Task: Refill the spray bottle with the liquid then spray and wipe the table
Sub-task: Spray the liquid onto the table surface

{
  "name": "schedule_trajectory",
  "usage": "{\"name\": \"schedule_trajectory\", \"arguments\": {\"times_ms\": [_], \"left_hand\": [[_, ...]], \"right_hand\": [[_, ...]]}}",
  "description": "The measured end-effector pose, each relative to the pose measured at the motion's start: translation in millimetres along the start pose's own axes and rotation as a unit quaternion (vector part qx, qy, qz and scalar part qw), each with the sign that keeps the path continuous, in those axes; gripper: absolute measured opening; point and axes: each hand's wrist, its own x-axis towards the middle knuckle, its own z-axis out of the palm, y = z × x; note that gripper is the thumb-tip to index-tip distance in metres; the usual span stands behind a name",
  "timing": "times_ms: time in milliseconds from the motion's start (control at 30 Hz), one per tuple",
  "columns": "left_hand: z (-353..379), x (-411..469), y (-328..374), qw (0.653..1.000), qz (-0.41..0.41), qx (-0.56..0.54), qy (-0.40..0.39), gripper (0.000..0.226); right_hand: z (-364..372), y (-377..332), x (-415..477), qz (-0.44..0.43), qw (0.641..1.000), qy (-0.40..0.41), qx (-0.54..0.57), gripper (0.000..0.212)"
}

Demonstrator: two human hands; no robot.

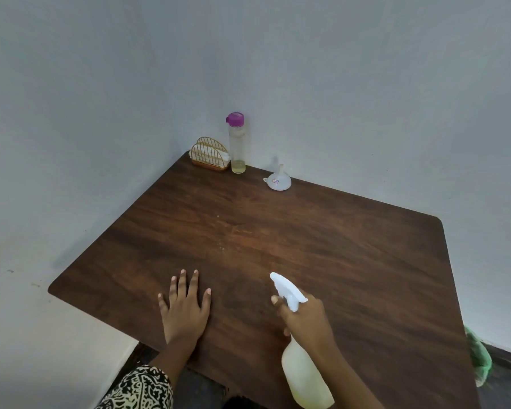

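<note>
My right hand [306,320] grips the neck of a white spray bottle [304,376] holding pale yellow liquid. It is held above the near part of the brown wooden table [351,246], nozzle aimed toward the table's middle, a finger at the trigger. My left hand [185,308] lies flat on the table, fingers spread, holding nothing. Fine droplets [222,246] speckle the wood ahead of the nozzle. A tall clear bottle with a purple cap [236,143] stands in the far corner with a little yellowish liquid at its bottom. A white funnel [278,180] sits upside down near it.
A gold wire napkin holder [208,154] with white napkins stands left of the tall bottle, against the pale walls that meet behind the table. Something green [480,358] hangs past the table's right edge. Dark floor shows below the near edge.
</note>
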Motion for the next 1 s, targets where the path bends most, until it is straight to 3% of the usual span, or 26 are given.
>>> {"name": "schedule_trajectory", "arguments": {"times_ms": [133, 333, 533, 567, 633, 733, 833, 900, 1000], "left_hand": [[1.4, -0.1, -1.5, 1.000, 0.000, 0.003, 0.000, 0.061], [2.5, -1.0, -1.7, 1.000, 0.000, -0.002, 0.004, 0.061], [-5.0, 2.5, 8.1, 0.999, -0.025, -0.030, -0.027, 0.066], [-7.1, 1.9, 13.8, 0.998, -0.007, -0.058, -0.024, 0.070], [-11.5, -0.2, 28.7, 0.984, 0.132, -0.111, -0.036, 0.083], [-20.7, -11.6, 67.6, 0.911, 0.330, -0.172, -0.178, 0.106], [-21.4, -7.8, 104.0, 0.878, 0.359, -0.256, -0.188, 0.104], [-21.7, 2.9, 116.3, 0.880, 0.349, -0.262, -0.188, 0.090], [-16.0, 15.0, 122.0, 0.897, 0.338, -0.223, -0.176, 0.090]], "right_hand": [[-1.8, 7.4, 0.1, -0.009, 0.999, 0.008, 0.036, 0.006], [-7.2, 2.8, -6.9, -0.049, 0.984, 0.042, 0.169, 0.011], [-23.5, 3.7, 4.8, -0.162, 0.976, 0.006, 0.143, 0.016], [-25.2, 5.3, 10.1, -0.174, 0.975, -0.008, 0.136, 0.016], [-27.4, 3.4, 21.0, -0.182, 0.973, -0.029, 0.142, 0.017], [-26.0, -5.1, 38.3, -0.197, 0.969, -0.033, 0.149, 0.035], [-25.3, -14.6, 51.4, -0.190, 0.972, -0.051, 0.131, 0.039], [-27.2, -16.8, 58.0, -0.191, 0.977, -0.062, 0.074, 0.035], [-28.1, -4.7, 62.5, -0.204, 0.978, -0.038, -0.019, 0.043]]}}
